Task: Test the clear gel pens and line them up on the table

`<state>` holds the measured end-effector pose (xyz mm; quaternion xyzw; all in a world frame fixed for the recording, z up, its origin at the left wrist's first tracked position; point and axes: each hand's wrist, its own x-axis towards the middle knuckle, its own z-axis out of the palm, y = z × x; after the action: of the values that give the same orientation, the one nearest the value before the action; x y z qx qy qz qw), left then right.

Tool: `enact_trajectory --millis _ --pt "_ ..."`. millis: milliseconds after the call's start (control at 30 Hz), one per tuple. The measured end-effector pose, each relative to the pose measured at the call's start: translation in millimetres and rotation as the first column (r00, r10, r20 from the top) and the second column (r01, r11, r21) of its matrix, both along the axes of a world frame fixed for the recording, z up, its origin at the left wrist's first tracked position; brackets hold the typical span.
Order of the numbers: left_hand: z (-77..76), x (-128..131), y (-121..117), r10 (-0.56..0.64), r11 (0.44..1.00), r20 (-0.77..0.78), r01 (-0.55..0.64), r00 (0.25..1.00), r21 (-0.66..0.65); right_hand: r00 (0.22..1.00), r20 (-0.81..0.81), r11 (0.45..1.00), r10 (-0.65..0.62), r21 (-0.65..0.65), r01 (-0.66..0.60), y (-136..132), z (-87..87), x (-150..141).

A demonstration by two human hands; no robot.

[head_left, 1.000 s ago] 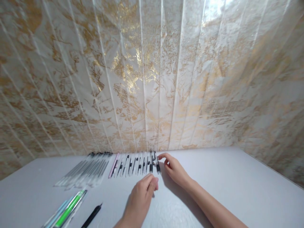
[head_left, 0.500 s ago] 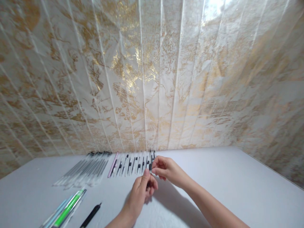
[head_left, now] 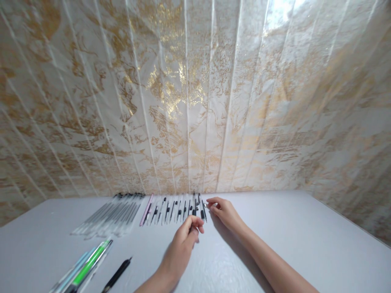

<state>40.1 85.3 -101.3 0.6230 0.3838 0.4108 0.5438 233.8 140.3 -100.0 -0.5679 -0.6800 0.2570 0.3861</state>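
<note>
A row of pens (head_left: 168, 212), mostly clear-barrelled with black parts, lies side by side at the back of the white table. My right hand (head_left: 224, 213) is at the row's right end, its fingertips beside a black-and-clear pen (head_left: 202, 209). A gap shows between its thumb and forefinger. A small pale shiny bit lies near those fingertips, too small to name. In front of the row, my left hand (head_left: 187, 239) hovers with loosely bent fingers, thumb and forefinger apart, and nothing visible in it. A pink pen (head_left: 147, 210) marks the row's left end.
Left of the row lies a batch of slim grey refill-like sticks (head_left: 110, 216) with dark ends. Nearer me are a bright green pen (head_left: 91, 264) among pale blue and clear ones, and a black pen (head_left: 117, 274). A gold-patterned white curtain (head_left: 195, 122) hangs behind the table (head_left: 275, 236).
My hands have moved apart: the right shifted right, and the left drew slightly down with its fingers loosened. A black-and-clear pen now shows at the row's right end. The view shifted slightly.
</note>
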Motion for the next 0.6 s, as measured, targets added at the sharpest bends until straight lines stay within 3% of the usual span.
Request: enact_trajectory --millis 200,367,467,533,600 --pt "0.0 3 1 -0.009 0.999 0.052 0.007 0.999 0.039 0.999 0.039 0.996 0.033 0.079 -0.036 -4 1.0 -1" --pt "7.0 -1 3 0.109 0.991 0.071 -0.114 0.992 0.066 0.998 -0.058 0.997 -0.012 0.070 0.016 -12 11.0 -7" --pt "10.1 -2 2 0.188 0.970 0.173 -0.211 0.967 0.125 0.972 -0.177 0.988 0.153 0.005 -0.155 -27 22.5 -27" --pt "10.9 -1 1 0.200 0.961 0.226 -0.236 0.953 0.145 0.926 -0.237 0.951 0.293 -0.029 -0.309 -38 29.3 -45" --pt "10.8 -1 -1 0.205 0.957 0.256 -0.249 0.945 0.150 0.902 -0.283 0.934 0.327 -0.048 -0.354 -47 33.6 -60"
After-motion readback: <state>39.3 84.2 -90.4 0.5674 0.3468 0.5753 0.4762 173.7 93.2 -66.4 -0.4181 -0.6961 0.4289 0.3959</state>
